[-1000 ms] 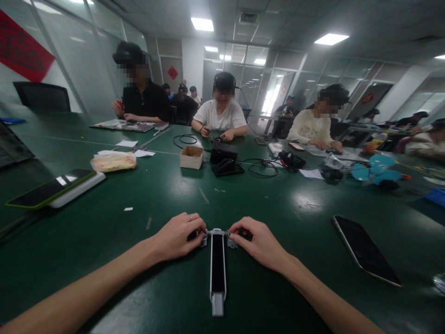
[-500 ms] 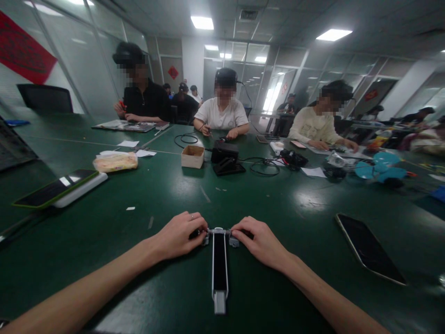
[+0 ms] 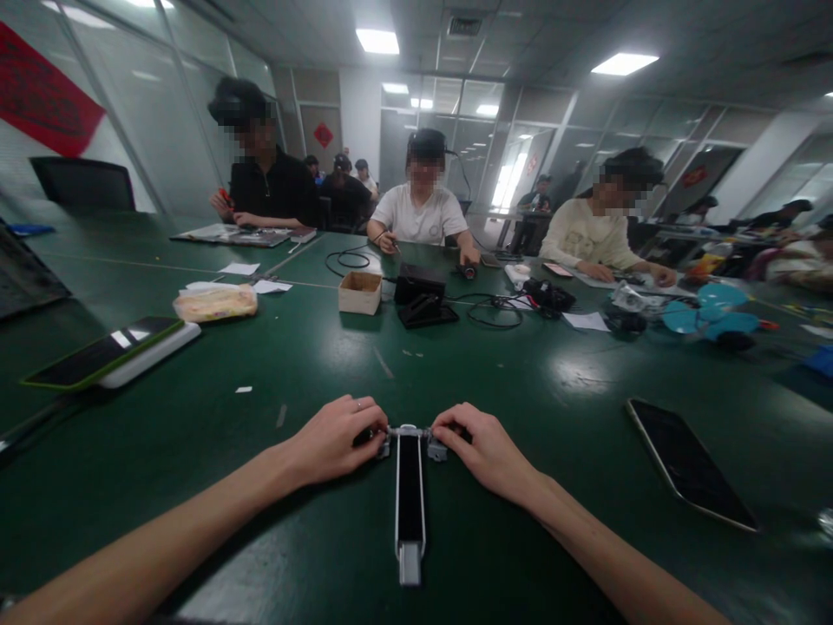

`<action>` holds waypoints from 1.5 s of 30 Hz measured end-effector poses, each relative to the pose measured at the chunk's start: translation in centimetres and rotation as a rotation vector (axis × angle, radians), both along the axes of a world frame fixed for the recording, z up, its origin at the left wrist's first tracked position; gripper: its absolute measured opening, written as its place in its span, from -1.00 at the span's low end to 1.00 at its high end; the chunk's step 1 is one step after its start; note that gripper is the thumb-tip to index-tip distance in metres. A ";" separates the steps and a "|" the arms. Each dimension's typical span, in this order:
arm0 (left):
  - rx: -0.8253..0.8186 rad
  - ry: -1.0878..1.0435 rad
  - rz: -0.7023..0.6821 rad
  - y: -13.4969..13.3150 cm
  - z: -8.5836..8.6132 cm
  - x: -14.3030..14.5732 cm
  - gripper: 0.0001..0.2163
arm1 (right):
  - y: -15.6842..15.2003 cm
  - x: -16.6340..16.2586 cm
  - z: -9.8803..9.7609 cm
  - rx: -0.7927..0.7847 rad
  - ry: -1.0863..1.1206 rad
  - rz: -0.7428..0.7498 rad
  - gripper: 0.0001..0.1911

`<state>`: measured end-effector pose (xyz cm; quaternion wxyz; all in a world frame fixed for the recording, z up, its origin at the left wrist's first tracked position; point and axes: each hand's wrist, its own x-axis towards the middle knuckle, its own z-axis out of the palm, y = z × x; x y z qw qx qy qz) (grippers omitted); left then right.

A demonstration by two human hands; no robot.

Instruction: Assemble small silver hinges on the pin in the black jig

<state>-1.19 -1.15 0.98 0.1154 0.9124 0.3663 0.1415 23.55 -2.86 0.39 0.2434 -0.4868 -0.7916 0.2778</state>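
Observation:
A long black bar with silver edges [image 3: 409, 499] lies on the green table [image 3: 508, 382], pointing toward me. A short silver cross-axle with small dark wheels sits at its far end. My left hand [image 3: 335, 438] is curled round the left end of that axle, a ring on one finger. My right hand [image 3: 485, 447] is curled round the right end. Both hands rest on the table, and what lies under the fingers is mostly hidden.
A phone [image 3: 690, 464] lies at the right, a phone on a white slab [image 3: 110, 351] at the left. Farther off stand a cardboard box [image 3: 359, 292], a black device [image 3: 420, 297] with cables, a wrapped packet [image 3: 214, 302] and blue fan blades [image 3: 712, 312]. Three people sit across the table.
My hands and the bar have hardly moved. The person in white opposite has reached one hand out to the right.

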 end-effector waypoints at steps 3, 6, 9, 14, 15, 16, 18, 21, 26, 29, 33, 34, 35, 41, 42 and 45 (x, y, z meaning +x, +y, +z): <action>-0.001 -0.010 -0.005 0.0 -0.1 0.0 -0.89 | -0.1 0.0 0.3 -0.004 0.004 0.012 -0.87; 0.008 -0.019 -0.014 0.1 -0.1 -0.1 -0.89 | -0.2 0.0 0.8 -0.010 -0.008 0.029 -0.90; 0.021 -0.024 -0.023 0.1 -0.3 -0.1 -0.89 | -0.2 0.0 1.1 -0.002 -0.019 0.031 -0.91; 0.028 -0.043 -0.026 0.2 -0.4 -0.1 -0.88 | -0.2 0.0 0.7 0.026 -0.024 0.035 -0.90; 0.030 -0.044 -0.028 0.2 -0.4 -0.1 -0.89 | -0.2 0.0 0.5 0.040 -0.022 0.043 -0.89; 0.032 -0.045 -0.030 0.2 -0.3 -0.1 -0.89 | -0.2 0.0 0.4 0.054 -0.017 0.048 -0.88; 0.040 -0.045 -0.033 0.2 -0.4 -0.1 -0.89 | -0.1 0.0 0.1 0.078 0.000 0.043 -0.89; 0.051 -0.044 -0.030 0.2 -0.5 -0.1 -0.89 | 0.0 0.0 -0.1 0.084 0.016 0.019 -0.91; 0.038 -0.039 -0.027 0.2 -0.6 -0.3 -0.89 | 0.2 0.1 -0.3 0.111 -0.023 0.045 -0.85; 0.029 -0.042 -0.026 0.2 -0.6 -0.3 -0.88 | 0.1 0.0 -0.5 0.163 -0.026 0.002 -0.81; 0.025 -0.044 -0.025 0.1 -0.5 -0.2 -0.89 | 0.1 0.0 -0.7 0.205 -0.020 0.008 -0.77; 0.027 -0.044 -0.024 0.1 -0.4 -0.1 -0.89 | 0.1 0.0 -0.7 0.208 -0.032 0.026 -0.76; 0.030 -0.043 -0.022 0.1 -0.4 -0.1 -0.89 | 0.1 0.0 -0.7 0.212 -0.045 0.035 -0.76; 0.030 -0.028 -0.011 0.1 -0.3 0.0 -0.88 | 0.3 0.1 -0.9 0.255 -0.017 -0.022 -0.75; 0.030 -0.026 -0.010 0.1 -0.3 0.0 -0.88 | 0.3 0.1 -0.9 0.255 -0.024 0.002 -0.75; 0.027 -0.019 -0.012 0.1 -0.3 -0.1 -0.89 | 0.4 0.2 -0.8 0.275 -0.083 0.036 -0.75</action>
